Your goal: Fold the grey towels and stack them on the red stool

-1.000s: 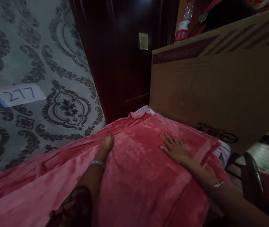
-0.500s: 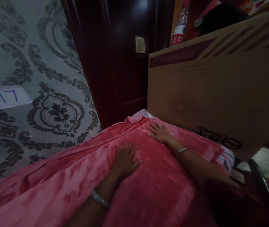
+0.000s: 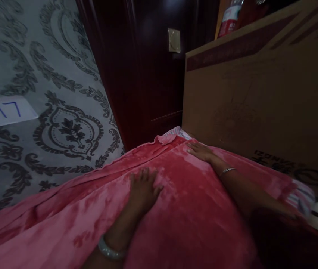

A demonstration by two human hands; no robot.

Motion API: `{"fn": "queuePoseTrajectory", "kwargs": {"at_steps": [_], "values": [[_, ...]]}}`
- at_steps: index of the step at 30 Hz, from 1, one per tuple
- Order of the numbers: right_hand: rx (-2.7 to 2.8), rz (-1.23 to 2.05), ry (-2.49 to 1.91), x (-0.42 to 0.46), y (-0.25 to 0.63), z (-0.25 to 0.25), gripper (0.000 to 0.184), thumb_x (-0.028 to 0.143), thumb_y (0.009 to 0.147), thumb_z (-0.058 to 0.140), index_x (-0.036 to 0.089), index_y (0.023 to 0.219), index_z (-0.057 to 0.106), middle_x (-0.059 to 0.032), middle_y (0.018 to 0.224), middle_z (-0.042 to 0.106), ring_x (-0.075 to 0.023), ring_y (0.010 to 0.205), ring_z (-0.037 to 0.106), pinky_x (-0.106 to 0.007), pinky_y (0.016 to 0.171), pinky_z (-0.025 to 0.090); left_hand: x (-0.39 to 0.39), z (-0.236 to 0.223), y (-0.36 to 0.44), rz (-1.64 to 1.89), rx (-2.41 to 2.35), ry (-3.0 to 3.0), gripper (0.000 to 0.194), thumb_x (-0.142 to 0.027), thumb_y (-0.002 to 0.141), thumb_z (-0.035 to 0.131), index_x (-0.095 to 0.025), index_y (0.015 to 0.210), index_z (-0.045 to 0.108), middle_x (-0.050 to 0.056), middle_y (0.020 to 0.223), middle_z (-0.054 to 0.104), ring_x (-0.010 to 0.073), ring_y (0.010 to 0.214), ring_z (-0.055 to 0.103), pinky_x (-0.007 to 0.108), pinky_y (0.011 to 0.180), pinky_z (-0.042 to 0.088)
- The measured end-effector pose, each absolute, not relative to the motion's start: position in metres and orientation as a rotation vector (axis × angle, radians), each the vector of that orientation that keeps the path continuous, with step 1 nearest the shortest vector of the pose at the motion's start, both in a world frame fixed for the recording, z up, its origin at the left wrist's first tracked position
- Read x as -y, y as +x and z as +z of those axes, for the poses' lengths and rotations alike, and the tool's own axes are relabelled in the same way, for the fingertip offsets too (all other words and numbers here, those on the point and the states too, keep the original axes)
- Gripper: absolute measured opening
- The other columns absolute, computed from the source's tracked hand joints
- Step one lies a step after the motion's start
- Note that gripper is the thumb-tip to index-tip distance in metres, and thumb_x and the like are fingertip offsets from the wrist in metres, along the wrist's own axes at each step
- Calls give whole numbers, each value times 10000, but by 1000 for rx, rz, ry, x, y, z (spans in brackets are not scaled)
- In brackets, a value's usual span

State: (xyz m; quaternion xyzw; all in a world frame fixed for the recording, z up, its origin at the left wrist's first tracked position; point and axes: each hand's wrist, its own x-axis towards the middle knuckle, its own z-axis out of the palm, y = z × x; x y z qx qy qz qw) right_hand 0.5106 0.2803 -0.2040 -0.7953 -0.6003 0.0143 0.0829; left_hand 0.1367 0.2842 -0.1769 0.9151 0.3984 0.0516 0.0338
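A plush pinkish-red blanket (image 3: 192, 209) covers the bed, its far edge a little rumpled. My left hand (image 3: 143, 188) lies palm down on it near the middle, fingers spread, a bracelet (image 3: 110, 248) on the wrist. Farther off and to the right, my right hand (image 3: 199, 151) rests flat on the blanket close to its far corner, fingers stretched out; a thin bangle (image 3: 227, 170) circles that wrist. Neither hand grips anything. Striped bedding (image 3: 301, 196) peeks out from under the blanket on the right side.
Patterned wallpaper (image 3: 69, 130) with a paper slip reading 277 (image 3: 6, 111) stands at the left. Behind the bed is a dark wooden panel (image 3: 145, 74) with a brass-coloured plate (image 3: 174, 40). A big cardboard box (image 3: 259, 101) borders the right, a bottle (image 3: 228, 20) beyond it.
My right hand has slid toward the far corner of the blanket, away from my left hand. The left hand stays nearly in place. The view has tilted down slightly and shifted left.
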Motion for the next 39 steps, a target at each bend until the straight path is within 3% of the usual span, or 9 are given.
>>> {"fn": "queuePoseTrajectory", "kwargs": {"at_steps": [4,11,15,19,22,24,28,34,39], "values": [[1783,96,-2322,-282,519,-213,704,641,1001,177,276,1590,299,-38,1643,248,-241,1520,196,-444,1234,192,-300,-174,123,-44,-1440,2684,737,-676,935,329,-318,1578,286,108,1678,125,383,1540,81,706,1161,101],[1776,111,-2325,-278,515,-206,731,643,1000,172,227,1580,334,-59,1636,260,-222,1510,227,-392,1237,194,-327,-166,92,-141,-1776,2486,785,-668,936,279,-244,1596,239,131,1667,145,375,1536,115,701,1163,137],[1781,94,-2322,-278,515,-208,718,631,1002,166,236,1578,334,-48,1630,276,-211,1511,226,-399,1236,203,-343,-163,76,-93,-1847,2484,689,-562,976,275,-219,1572,308,125,1650,249,367,1523,192,706,1150,182],[1797,55,-2307,-277,519,-212,724,633,1000,151,235,1569,356,-47,1621,305,-202,1509,231,-388,1237,202,-343,-159,74,118,-1993,2504,561,-407,996,289,-144,1442,503,193,1513,480,391,1377,436,675,1098,298],[1807,20,-2323,-278,516,-209,700,599,1008,163,226,1564,367,-62,1616,317,-213,1503,253,-411,1234,210,-336,-161,82,327,-1723,2719,556,-398,992,346,-138,1468,469,194,1527,463,335,1414,405,583,1176,239],[1753,13,-2408,-279,507,-204,679,592,1005,172,260,1566,359,-61,1623,301,-255,1505,247,-512,1213,236,-334,-167,87,289,-1422,2797,609,-467,983,395,-198,1528,391,146,1599,372,301,1492,294,542,1217,170],[1773,-56,-2439,-281,476,-198,676,656,975,215,352,1567,333,-28,1647,243,-340,1514,183,-668,1155,223,-335,-177,90,94,-1261,2702,646,-561,979,380,-283,1559,324,94,1646,278,285,1531,206,582,1217,121],[1807,26,-2423,-276,450,-204,663,603,986,234,323,1584,297,-38,1649,234,-326,1508,209,-628,1164,236,-331,-178,92,49,-1392,2651,656,-579,992,306,-263,1567,304,105,1652,256,294,1539,174,610,1208,133],[1838,-52,-2407,-274,461,-215,636,522,1007,283,228,1564,374,-127,1607,315,-343,1485,263,-593,1147,247,-324,-176,57,121,-1468,2697,627,-552,990,353,-227,1525,382,143,1602,366,334,1482,304,586,1179,235]]}}
